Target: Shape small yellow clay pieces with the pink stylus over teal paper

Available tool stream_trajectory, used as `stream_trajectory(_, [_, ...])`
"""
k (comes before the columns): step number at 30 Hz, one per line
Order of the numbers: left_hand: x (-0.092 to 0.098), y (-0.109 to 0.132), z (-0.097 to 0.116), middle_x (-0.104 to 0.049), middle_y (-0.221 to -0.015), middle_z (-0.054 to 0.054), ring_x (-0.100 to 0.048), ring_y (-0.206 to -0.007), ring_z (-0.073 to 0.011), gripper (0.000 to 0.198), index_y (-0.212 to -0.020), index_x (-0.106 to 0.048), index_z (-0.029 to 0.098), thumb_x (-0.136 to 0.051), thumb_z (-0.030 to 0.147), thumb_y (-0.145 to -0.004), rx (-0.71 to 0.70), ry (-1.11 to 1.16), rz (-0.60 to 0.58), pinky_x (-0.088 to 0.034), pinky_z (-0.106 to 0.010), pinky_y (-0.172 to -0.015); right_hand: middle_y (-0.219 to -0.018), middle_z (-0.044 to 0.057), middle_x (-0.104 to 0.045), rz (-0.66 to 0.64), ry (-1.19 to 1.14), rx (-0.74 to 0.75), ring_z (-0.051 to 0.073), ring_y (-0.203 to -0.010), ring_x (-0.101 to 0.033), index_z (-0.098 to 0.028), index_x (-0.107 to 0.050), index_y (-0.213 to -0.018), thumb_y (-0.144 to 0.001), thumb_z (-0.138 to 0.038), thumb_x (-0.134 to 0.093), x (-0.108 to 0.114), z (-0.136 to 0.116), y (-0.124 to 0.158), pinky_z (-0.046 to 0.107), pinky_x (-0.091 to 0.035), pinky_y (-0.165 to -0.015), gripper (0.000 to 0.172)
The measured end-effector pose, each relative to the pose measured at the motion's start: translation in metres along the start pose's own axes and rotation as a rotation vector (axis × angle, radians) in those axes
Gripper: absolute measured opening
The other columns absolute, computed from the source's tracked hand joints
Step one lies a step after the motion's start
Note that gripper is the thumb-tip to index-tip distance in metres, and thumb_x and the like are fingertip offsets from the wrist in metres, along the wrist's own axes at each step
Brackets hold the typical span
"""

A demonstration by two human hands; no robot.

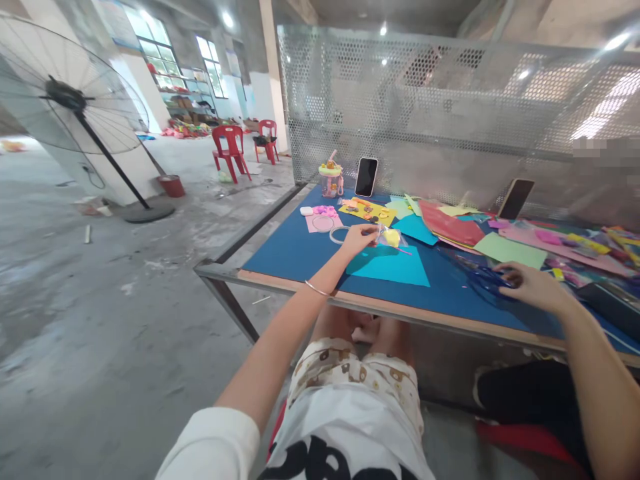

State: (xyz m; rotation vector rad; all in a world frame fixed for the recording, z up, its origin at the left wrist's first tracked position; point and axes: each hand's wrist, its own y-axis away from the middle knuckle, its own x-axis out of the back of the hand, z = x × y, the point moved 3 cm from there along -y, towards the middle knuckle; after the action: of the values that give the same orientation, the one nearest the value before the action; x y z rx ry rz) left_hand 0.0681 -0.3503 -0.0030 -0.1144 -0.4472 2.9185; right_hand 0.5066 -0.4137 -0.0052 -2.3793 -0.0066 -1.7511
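My left hand (361, 239) is closed, pinching the edge of a small clear plastic bag (393, 237) with something soft and yellow inside. Below it lies a bright blue paper sheet (395, 268), and a white tape roll (338, 235) is beside my wrist. To the right, my right hand (531, 285) has its fingers around the handles of blue scissors (484, 281), smeared by motion just above the table. Pink paper (324, 223) with a ring drawn or laid on it and yellow paper (368, 211) with small brown pieces lie beyond my left hand.
Coloured paper sheets (453, 225) are piled at the table's middle. A lidded cup (330, 179) and a phone (367, 177) stand at the back, another phone (516, 199) farther right. A dark case (613, 307) lies at right. A perforated metal panel (425, 113) rises behind.
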Motion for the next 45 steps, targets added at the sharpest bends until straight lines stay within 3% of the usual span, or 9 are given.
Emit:
stream_trajectory(4, [0.000, 0.000, 0.001, -0.069, -0.075, -0.006, -0.059, -0.054, -0.0097, 0.028, -0.093, -0.071, 0.008, -0.074, 0.021, -0.068, -0.009, 0.008, 0.038, -0.055, -0.029, -0.062, -0.080, 0.014, -0.066, 0.255, -0.012, -0.245, 0.035, -0.078, -0.065, -0.032, -0.054, -0.088, -0.058, -0.042, -0.065, 0.010, 0.039, -0.002, 0.049, -0.047, -0.068, 0.034])
stream_trajectory(9, [0.002, -0.001, 0.000, -0.069, -0.070, -0.005, -0.059, -0.054, -0.0098, 0.027, -0.089, -0.072, 0.008, -0.075, 0.021, -0.066, -0.011, 0.006, 0.061, -0.054, -0.027, -0.060, -0.084, 0.027, -0.063, 0.359, 0.050, -0.387, 0.048, -0.089, -0.060, -0.026, -0.059, -0.080, -0.053, -0.036, -0.068, -0.007, 0.021, -0.028, 0.058, -0.042, -0.069, 0.030])
stream_trajectory(13, [0.001, -0.001, -0.001, -0.070, -0.071, -0.006, -0.059, -0.055, -0.0101, 0.028, -0.088, -0.072, 0.008, -0.076, 0.024, -0.065, -0.028, 0.009, 0.055, -0.054, -0.026, -0.060, -0.127, 0.032, -0.045, 0.504, 0.090, -0.332, 0.053, -0.122, -0.037, -0.019, -0.061, -0.105, -0.063, -0.045, -0.061, -0.014, -0.049, -0.051, 0.071, -0.029, -0.086, 0.049])
stream_trajectory(16, [0.001, -0.001, -0.001, -0.070, -0.072, -0.007, -0.061, -0.057, -0.0111, 0.031, -0.089, -0.072, 0.008, -0.076, 0.028, -0.066, -0.053, -0.006, 0.042, -0.054, -0.027, -0.061, -0.112, 0.013, -0.062, 0.391, -0.132, -0.024, 0.030, -0.105, -0.059, -0.024, -0.059, -0.111, -0.074, -0.050, -0.053, -0.029, -0.136, -0.076, 0.049, -0.048, -0.086, 0.046])
stream_trajectory(17, [0.001, -0.001, 0.000, -0.070, -0.073, -0.007, -0.061, -0.057, -0.0113, 0.031, -0.089, -0.072, 0.008, -0.075, 0.029, -0.067, -0.065, -0.017, 0.039, -0.054, -0.027, -0.061, -0.110, 0.011, -0.063, 0.303, -0.393, 0.077, 0.027, -0.099, -0.062, -0.023, -0.058, -0.113, -0.076, -0.051, -0.054, -0.036, -0.165, -0.083, 0.045, -0.051, -0.083, 0.047])
stream_trajectory(19, [0.003, -0.002, 0.000, -0.070, -0.073, -0.007, -0.061, -0.058, -0.0116, 0.032, -0.090, -0.072, 0.008, -0.073, 0.031, -0.069, -0.092, -0.052, 0.044, -0.054, -0.027, -0.061, -0.108, 0.008, -0.063, 0.111, -0.844, 0.133, 0.023, -0.088, -0.064, -0.023, -0.060, -0.108, -0.073, -0.055, -0.059, -0.053, -0.216, -0.094, 0.040, -0.055, -0.074, 0.047])
stream_trajectory(22, [0.007, -0.004, -0.001, -0.069, -0.069, -0.006, -0.059, -0.056, -0.0115, 0.027, -0.087, -0.072, 0.008, -0.069, 0.030, -0.072, -0.142, -0.137, 0.063, -0.053, -0.026, -0.059, -0.092, 0.005, -0.065, 0.066, -0.968, 0.143, 0.018, -0.070, -0.064, -0.022, -0.061, -0.097, -0.071, -0.058, -0.061, -0.073, -0.258, -0.098, 0.033, -0.055, -0.060, 0.044])
stream_trajectory(29, [0.007, -0.002, 0.002, -0.068, -0.079, -0.005, -0.060, -0.072, -0.0133, 0.013, -0.080, -0.073, 0.014, -0.071, 0.022, -0.070, -0.289, -0.370, 0.026, -0.047, -0.025, -0.070, -0.076, -0.001, -0.059, 0.173, -1.068, 0.111, 0.013, -0.059, -0.058, -0.021, -0.057, -0.087, -0.061, -0.051, -0.072, -0.092, -0.247, -0.092, 0.030, -0.055, -0.055, 0.042])
stream_trajectory(45, [-0.005, 0.018, 0.018, -0.059, -0.090, -0.005, -0.056, -0.086, -0.0161, 0.014, -0.089, -0.069, 0.020, -0.057, 0.028, -0.085, -0.565, -0.945, 0.009, -0.039, -0.023, -0.071, -0.074, 0.001, -0.061, 0.082, -1.144, 0.087, 0.011, -0.058, -0.056, -0.018, -0.064, -0.088, -0.059, -0.056, -0.073, -0.094, -0.248, -0.089, 0.029, -0.055, -0.058, 0.048])
